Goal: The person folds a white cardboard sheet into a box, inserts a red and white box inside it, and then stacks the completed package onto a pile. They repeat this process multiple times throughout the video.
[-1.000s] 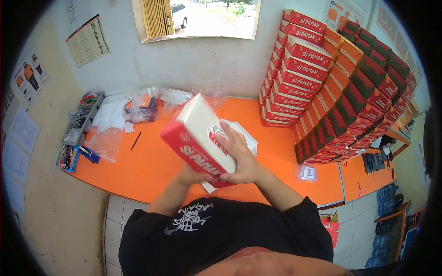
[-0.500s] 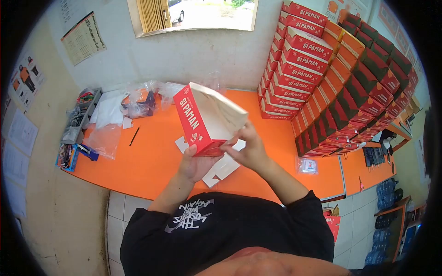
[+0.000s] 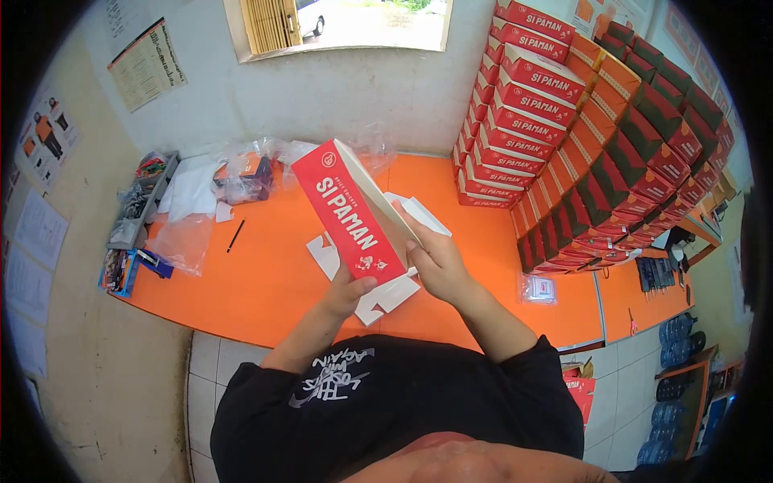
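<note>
A red and white cardboard food box [image 3: 348,213] marked "SI PAMAN" is held up over the orange table, tilted, with its printed red side facing me. My left hand [image 3: 348,291] grips its lower left end, thumb on the red face. My right hand [image 3: 431,262] holds the right side near the lower corner, fingers on the white panel edge. The box's inside is mostly hidden from this angle. Beneath it, a flat unfolded white carton [image 3: 386,299] lies on the table, partly covered by the box and my hands.
Stacked red boxes [image 3: 527,105] and black-and-red boxes [image 3: 636,181] rise at the right of the orange table [image 3: 266,282]. On the left are a grey tray [image 3: 145,201], plastic bags [image 3: 183,241] and a black pen [image 3: 235,236]. A small clear packet [image 3: 538,289] lies at the right.
The box has turned so its red side faces me more and its interior shows less. My right hand has moved up along its side; my left hand has shifted right and slightly down.
</note>
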`<control>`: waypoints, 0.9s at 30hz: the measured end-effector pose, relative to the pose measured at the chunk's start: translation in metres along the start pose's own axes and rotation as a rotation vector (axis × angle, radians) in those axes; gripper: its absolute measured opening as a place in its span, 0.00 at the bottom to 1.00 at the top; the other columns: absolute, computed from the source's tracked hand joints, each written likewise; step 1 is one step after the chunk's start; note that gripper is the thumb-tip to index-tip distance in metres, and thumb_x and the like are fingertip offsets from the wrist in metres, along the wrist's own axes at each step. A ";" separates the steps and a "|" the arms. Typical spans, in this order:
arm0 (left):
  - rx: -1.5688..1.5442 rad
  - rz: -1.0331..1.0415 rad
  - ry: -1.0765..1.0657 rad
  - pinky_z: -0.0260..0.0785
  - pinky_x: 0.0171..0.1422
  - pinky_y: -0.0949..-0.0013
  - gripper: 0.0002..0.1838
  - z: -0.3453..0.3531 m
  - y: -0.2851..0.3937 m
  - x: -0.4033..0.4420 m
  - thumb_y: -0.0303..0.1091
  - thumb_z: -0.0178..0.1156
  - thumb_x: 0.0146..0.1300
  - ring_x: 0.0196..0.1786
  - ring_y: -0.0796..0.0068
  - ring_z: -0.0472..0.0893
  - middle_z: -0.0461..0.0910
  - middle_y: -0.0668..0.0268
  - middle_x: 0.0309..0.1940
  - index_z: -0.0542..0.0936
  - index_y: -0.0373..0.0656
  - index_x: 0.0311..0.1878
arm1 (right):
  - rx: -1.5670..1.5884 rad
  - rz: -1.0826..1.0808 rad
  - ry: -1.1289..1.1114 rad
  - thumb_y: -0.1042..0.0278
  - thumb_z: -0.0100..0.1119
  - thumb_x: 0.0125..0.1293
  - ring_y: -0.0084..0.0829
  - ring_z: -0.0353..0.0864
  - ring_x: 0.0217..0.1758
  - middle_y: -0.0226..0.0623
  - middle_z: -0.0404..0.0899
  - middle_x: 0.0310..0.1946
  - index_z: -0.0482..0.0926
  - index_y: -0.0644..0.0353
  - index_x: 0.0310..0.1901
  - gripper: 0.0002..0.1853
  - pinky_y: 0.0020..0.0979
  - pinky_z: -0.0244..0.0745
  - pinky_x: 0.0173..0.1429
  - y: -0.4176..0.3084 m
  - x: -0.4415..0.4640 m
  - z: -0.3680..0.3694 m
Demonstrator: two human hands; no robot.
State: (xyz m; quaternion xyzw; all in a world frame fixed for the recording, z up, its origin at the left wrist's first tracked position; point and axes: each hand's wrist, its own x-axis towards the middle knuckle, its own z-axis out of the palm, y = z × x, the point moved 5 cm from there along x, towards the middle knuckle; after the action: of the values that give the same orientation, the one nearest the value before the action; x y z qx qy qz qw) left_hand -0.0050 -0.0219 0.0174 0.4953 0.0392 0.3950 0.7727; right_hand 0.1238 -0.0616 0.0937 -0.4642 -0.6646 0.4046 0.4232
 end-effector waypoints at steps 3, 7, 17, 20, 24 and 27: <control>0.053 -0.025 0.010 0.54 0.68 0.61 0.38 0.003 -0.009 -0.002 0.42 0.62 0.52 0.64 0.69 0.63 0.64 0.64 0.59 0.58 0.42 0.64 | 0.064 -0.303 0.064 0.65 0.46 0.64 0.42 0.49 0.71 0.55 0.43 0.68 0.45 0.67 0.68 0.34 0.34 0.47 0.69 0.002 0.006 0.015; -0.307 -0.006 0.066 0.52 0.69 0.58 0.39 0.003 -0.010 0.006 0.49 0.62 0.51 0.63 0.67 0.64 0.65 0.64 0.60 0.60 0.42 0.63 | -0.556 -0.535 0.074 0.54 0.44 0.65 0.44 0.46 0.72 0.50 0.46 0.69 0.44 0.68 0.67 0.37 0.36 0.47 0.70 -0.003 0.000 0.026; 1.102 0.492 0.177 0.50 0.68 0.58 0.44 0.026 -0.023 0.064 0.39 0.67 0.48 0.63 0.54 0.61 0.62 0.50 0.60 0.55 0.35 0.65 | -0.657 -0.366 0.488 0.63 0.73 0.35 0.50 0.72 0.50 0.50 0.72 0.43 0.61 0.62 0.56 0.43 0.40 0.66 0.54 -0.063 0.030 -0.077; 1.377 -0.193 -0.196 0.48 0.69 0.54 0.47 -0.012 -0.100 0.071 0.49 0.63 0.49 0.67 0.48 0.55 0.55 0.45 0.64 0.52 0.36 0.67 | -1.179 -0.696 0.838 0.72 0.72 0.27 0.41 0.69 0.52 0.40 0.72 0.46 0.69 0.55 0.51 0.40 0.41 0.63 0.54 -0.129 0.031 -0.165; 1.745 -0.548 -0.196 0.52 0.60 0.35 0.44 -0.058 -0.188 0.019 0.56 0.58 0.50 0.64 0.41 0.59 0.61 0.45 0.60 0.59 0.36 0.64 | -1.692 -0.497 1.016 0.72 0.71 0.34 0.38 0.69 0.52 0.34 0.72 0.45 0.69 0.46 0.52 0.36 0.40 0.62 0.55 -0.147 0.063 -0.278; 1.818 -0.385 -0.342 0.55 0.56 0.33 0.36 -0.077 -0.224 0.015 0.52 0.54 0.55 0.63 0.41 0.61 0.65 0.45 0.57 0.64 0.32 0.59 | -1.746 -0.154 0.925 0.71 0.71 0.37 0.40 0.67 0.55 0.35 0.70 0.49 0.65 0.44 0.57 0.40 0.42 0.61 0.57 -0.094 0.094 -0.374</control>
State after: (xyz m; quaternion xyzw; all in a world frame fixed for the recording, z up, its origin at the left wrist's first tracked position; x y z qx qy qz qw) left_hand 0.0985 0.0000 -0.1948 0.9442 0.2993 0.0006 0.1374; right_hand 0.4285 0.0604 0.3165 -0.6810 -0.5274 -0.4767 0.1756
